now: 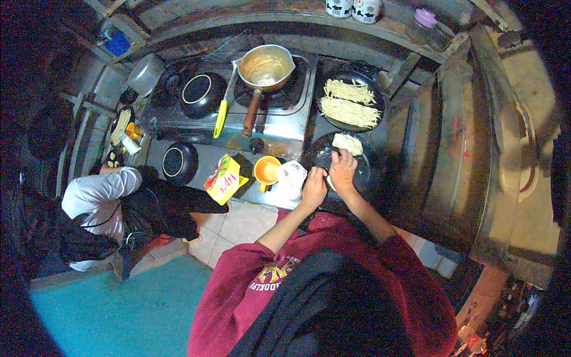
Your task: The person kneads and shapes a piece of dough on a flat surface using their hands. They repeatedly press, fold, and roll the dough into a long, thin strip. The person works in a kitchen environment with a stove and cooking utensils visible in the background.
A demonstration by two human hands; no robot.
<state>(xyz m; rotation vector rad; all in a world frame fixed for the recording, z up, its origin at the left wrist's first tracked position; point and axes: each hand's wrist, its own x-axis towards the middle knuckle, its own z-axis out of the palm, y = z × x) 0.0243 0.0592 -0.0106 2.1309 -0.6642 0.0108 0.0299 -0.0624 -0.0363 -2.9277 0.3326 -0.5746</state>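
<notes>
My right hand (343, 169) is over a round dark plate (319, 149), fingertips at the lower edge of a pale dough lump (348, 144). Beside it, my left hand (315, 186) has curled fingers at the plate's near left rim. Between the two hands shows a small pale piece (330, 183), probably dough; whether either hand grips it is hidden. Behind this plate, a second dark plate (350, 126) bears two rows of thin dough strips (350, 112). A white plastic bag (291, 180) lies just left of my left hand, next to an orange cup (267, 171) with pale contents.
A saucepan (266, 67) with a wooden handle sits on the gas stove (308, 98), beside a yellow-handled utensil (220, 119). Dark upturned bowls (179, 163) and a yellow packet (225, 180) are further left. Another person (102, 196) crouches at left. Cans (366, 11) stand on the shelf.
</notes>
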